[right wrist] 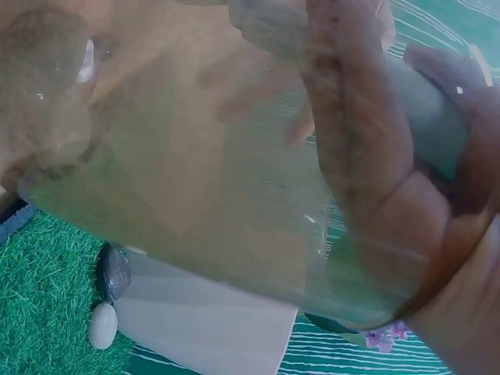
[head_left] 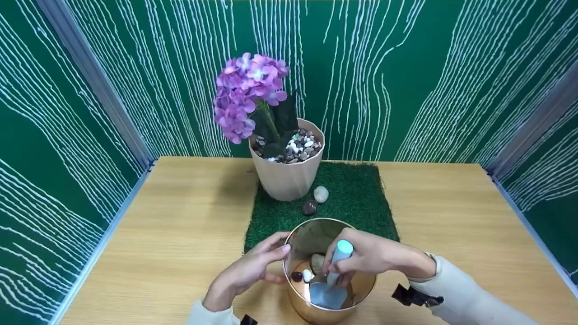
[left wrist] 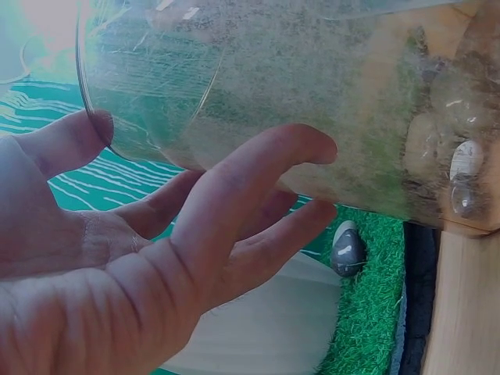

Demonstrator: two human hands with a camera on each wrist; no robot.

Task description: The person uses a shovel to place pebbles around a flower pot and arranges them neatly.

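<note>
A see-through amber glass jar (head_left: 311, 311) stands at the near side of the table. My left hand (head_left: 248, 266) holds its left side, thumb at the rim and the other fingers bent along the outer wall. Inside the jar's mouth, my right hand (head_left: 361, 257) grips the pale blue handle of a small trowel (head_left: 327, 295). Its flat blade lies low in the jar. Beside the blade are a dark pebble (head_left: 296, 276), a white pebble (head_left: 307, 275) and a larger greyish stone (head_left: 317, 264). My right fingers partly hide the handle and stones.
Behind the jar lies a green turf mat (head_left: 361, 198) on the wooden table (head_left: 189, 212). A cream pot (head_left: 286, 180) with purple flowers (head_left: 248, 95) and gravel stands on it. A white stone (head_left: 321, 194) and a dark stone (head_left: 309, 207) lie before the pot. Green patterned walls (head_left: 361, 81) enclose the table.
</note>
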